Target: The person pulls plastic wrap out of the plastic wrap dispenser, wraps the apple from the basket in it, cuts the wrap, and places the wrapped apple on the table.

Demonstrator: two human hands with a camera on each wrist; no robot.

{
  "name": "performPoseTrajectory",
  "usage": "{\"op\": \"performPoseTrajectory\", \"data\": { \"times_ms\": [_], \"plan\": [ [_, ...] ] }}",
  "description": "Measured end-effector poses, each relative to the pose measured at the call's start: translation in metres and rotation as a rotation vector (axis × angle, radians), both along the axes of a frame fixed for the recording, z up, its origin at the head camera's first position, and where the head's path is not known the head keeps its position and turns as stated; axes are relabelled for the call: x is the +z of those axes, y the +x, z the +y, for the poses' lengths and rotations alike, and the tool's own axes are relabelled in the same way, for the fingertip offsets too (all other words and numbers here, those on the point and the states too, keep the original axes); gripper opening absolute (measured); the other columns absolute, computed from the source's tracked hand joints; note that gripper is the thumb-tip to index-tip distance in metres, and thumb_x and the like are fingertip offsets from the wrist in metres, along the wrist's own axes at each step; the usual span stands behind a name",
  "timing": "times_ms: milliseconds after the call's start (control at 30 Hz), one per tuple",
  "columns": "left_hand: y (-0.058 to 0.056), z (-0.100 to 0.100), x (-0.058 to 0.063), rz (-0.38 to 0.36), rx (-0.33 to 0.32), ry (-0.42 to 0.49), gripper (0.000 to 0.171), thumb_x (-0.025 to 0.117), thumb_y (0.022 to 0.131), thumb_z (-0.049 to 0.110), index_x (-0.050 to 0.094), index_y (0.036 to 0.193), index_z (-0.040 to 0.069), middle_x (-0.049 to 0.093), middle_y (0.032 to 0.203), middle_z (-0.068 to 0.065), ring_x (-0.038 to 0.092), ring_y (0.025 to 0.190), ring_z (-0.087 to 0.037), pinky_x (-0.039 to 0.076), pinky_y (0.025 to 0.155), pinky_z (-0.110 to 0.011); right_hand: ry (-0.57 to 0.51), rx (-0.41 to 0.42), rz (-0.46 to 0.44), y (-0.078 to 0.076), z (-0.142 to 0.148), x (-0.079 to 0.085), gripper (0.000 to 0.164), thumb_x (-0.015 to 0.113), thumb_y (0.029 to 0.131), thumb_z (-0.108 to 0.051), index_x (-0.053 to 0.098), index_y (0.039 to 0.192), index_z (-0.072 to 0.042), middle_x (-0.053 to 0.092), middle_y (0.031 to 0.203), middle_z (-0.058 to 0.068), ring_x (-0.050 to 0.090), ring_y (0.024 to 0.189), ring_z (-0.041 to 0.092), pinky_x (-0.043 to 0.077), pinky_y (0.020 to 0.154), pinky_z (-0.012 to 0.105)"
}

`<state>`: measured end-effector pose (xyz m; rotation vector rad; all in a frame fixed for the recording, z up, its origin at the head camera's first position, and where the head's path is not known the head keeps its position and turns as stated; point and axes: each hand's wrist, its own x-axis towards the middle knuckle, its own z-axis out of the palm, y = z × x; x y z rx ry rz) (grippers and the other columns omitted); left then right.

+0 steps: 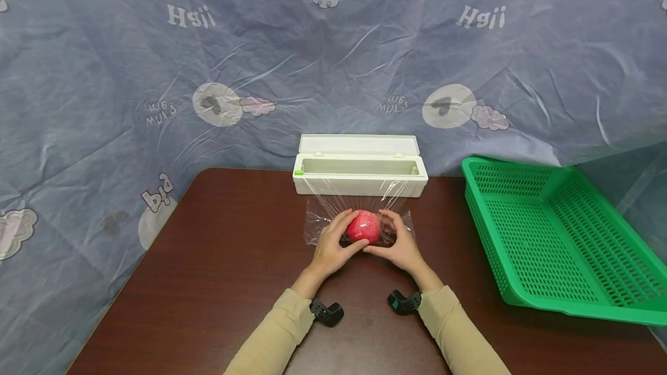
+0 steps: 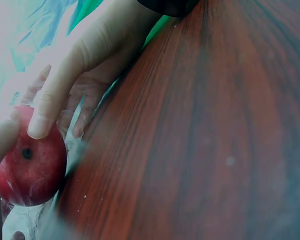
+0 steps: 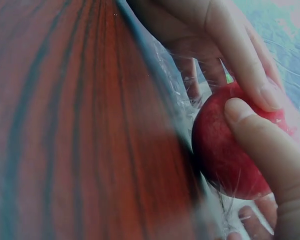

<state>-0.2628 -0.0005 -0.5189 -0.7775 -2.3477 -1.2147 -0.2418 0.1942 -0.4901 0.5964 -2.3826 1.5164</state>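
A red apple (image 1: pixel 363 227) lies under clear cling film (image 1: pixel 316 224) on the table, its dimpled end showing in the left wrist view. My left hand (image 1: pixel 333 245) holds it from the left, fingers curved over its far side. From the right, my right hand (image 1: pixel 401 245) curves around it, thumb on the apple and fingers in the film beside it. Both thumbs press on the near side, close together, as the right wrist view shows. Stretched film runs from the hands back to a white dispenser box (image 1: pixel 359 185) with its lid raised.
A green plastic basket (image 1: pixel 513 291) stands on the right side of the dark wooden table (image 1: pixel 208 282). The box has a small green slider (image 1: pixel 299 172) at its left front edge. Behind the table hangs a printed blue-grey cloth (image 1: pixel 312 74).
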Motion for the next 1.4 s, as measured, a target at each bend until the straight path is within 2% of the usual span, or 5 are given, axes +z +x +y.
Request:
{"op": "performPoseTrajectory", "data": {
  "times_ms": [367, 600, 800, 1033, 1400],
  "plan": [
    [-0.006, -0.001, -0.001, -0.015, -0.016, -0.004, 0.062, 0.069, 0.083, 0.044, 0.047, 0.138, 0.026, 0.046, 0.137, -0.002, 0.048, 0.122, -0.019, 0.04, 0.093, -0.051, 0.047, -0.079, 0.174, -0.013, 0.007, -0.023, 0.071, 0.088, 0.063, -0.009, 0.057, 0.126, -0.01, 0.045, 0.137, 0.011, 0.041, 0.125, 0.03, 0.039, 0.092, 0.055],
    [-0.008, -0.001, -0.003, -0.043, -0.04, 0.049, 0.064, 0.071, 0.082, 0.041, 0.046, 0.139, 0.024, 0.045, 0.138, -0.002, 0.048, 0.122, -0.019, 0.044, 0.092, -0.047, 0.065, -0.04, 0.132, -0.016, 0.005, -0.027, 0.074, 0.086, 0.067, -0.018, 0.053, 0.133, -0.018, 0.043, 0.139, 0.007, 0.041, 0.126, 0.029, 0.038, 0.094, 0.055],
    [-0.009, -0.001, -0.003, -0.042, -0.045, 0.051, 0.067, 0.071, 0.082, 0.036, 0.044, 0.141, 0.019, 0.045, 0.14, -0.008, 0.045, 0.126, -0.019, 0.04, 0.096, -0.05, 0.055, -0.025, 0.095, -0.009, -0.006, -0.013, 0.081, 0.085, 0.066, -0.007, 0.045, 0.137, -0.005, 0.046, 0.135, 0.015, 0.046, 0.119, 0.032, 0.039, 0.095, 0.052],
    [-0.009, -0.001, -0.002, -0.076, -0.026, 0.035, 0.07, 0.068, 0.084, 0.037, 0.042, 0.141, 0.008, 0.043, 0.143, -0.008, 0.043, 0.129, -0.018, 0.035, 0.098, -0.055, 0.064, -0.053, 0.067, -0.024, -0.001, -0.03, 0.086, 0.086, 0.065, -0.01, 0.044, 0.14, -0.013, 0.047, 0.135, 0.012, 0.046, 0.119, 0.029, 0.039, 0.096, 0.051],
    [-0.011, -0.002, 0.0, -0.125, -0.005, 0.021, 0.07, 0.064, 0.086, 0.041, 0.04, 0.143, 0.009, 0.041, 0.145, -0.005, 0.043, 0.129, -0.021, 0.033, 0.101, -0.053, 0.092, -0.072, 0.0, -0.028, -0.001, -0.027, 0.089, 0.087, 0.066, -0.014, 0.041, 0.142, -0.014, 0.045, 0.136, 0.013, 0.046, 0.12, 0.032, 0.038, 0.097, 0.053]
  ]
}}
